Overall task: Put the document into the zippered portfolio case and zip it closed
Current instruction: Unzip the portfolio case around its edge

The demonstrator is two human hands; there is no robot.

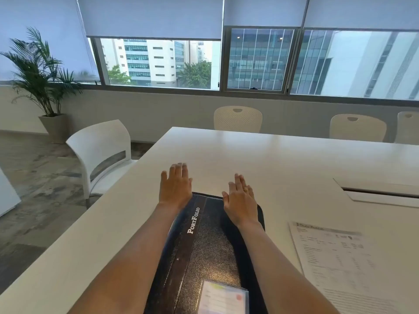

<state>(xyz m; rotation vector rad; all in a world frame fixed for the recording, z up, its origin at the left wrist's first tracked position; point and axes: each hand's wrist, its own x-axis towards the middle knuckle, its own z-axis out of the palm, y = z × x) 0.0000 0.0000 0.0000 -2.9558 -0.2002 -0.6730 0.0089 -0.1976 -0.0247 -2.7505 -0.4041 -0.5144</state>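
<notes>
A black textured portfolio case (pixel 208 248) lies closed and flat on the white table (pixel 260 155) right in front of me, with "PortFolio" printed in white and a clear card pocket near its close edge. My left hand (pixel 175 185) hovers flat over the case's far left corner, fingers spread, holding nothing. My right hand (pixel 239 198), wearing a ring, is stretched flat above the far right part of the case, also holding nothing. The printed document (pixel 335 259) lies on the table to the right of the case, untouched.
A cable hatch (pixel 376 191) is set into the table at the right. A white chair (pixel 102 150) stands at the table's left side and more chairs (pixel 238 118) along the far side. A potted plant (pixel 43 87) stands by the window.
</notes>
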